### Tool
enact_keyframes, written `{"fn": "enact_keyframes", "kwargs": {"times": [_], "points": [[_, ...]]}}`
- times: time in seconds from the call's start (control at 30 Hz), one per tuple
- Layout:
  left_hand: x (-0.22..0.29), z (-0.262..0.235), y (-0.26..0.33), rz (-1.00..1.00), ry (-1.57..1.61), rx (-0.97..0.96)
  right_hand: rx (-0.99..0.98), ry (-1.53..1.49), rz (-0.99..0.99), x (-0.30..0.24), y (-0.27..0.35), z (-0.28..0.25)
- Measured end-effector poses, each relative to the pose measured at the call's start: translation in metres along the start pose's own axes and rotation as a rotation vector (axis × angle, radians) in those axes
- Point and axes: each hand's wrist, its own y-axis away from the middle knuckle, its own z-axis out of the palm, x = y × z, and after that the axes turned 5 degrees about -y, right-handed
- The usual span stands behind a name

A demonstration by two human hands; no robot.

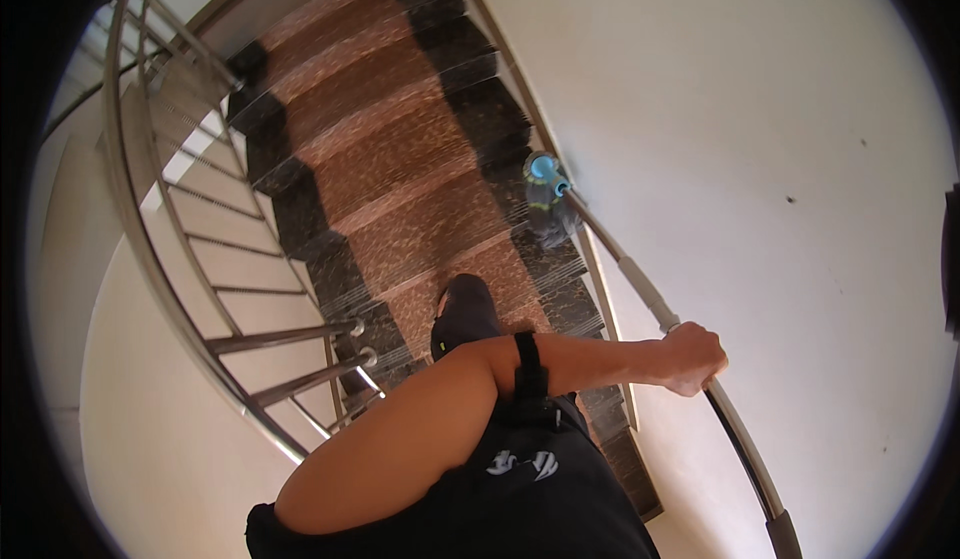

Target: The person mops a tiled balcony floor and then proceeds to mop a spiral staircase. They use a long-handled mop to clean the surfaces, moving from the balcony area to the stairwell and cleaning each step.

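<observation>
My right hand (697, 357) is closed around a long grey pole (640, 284) that runs along the white wall on the right of a staircase. The pole ends lower down in a blue and grey head (545, 184), which rests on a step by the wall. My forearm, with a black strap (527, 361) around it, reaches rightward to the pole. A bare bent leg (400, 439) and a black shoe (463, 309) are below me on the steps. My left hand is out of sight.
Brown speckled steps (400, 159) with black borders descend ahead. A curved steel railing (150, 259) with horizontal bars runs down the left side. A plain white wall (780, 159) closes the right side.
</observation>
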Motion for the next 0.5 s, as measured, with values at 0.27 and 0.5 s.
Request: {"fn": "enact_keyframes", "kwargs": {"times": [0.27, 0.5], "points": [[-0.181, 0.022, 0.070, -0.513, -0.137, 0.178, -0.413, -0.069, 0.401, 0.193, 0.081, 0.073], [-0.202, 0.020, 0.167, -0.773, -0.095, 0.342, -0.645, -0.240, 0.619, 0.242, 0.096, 0.143]]}}
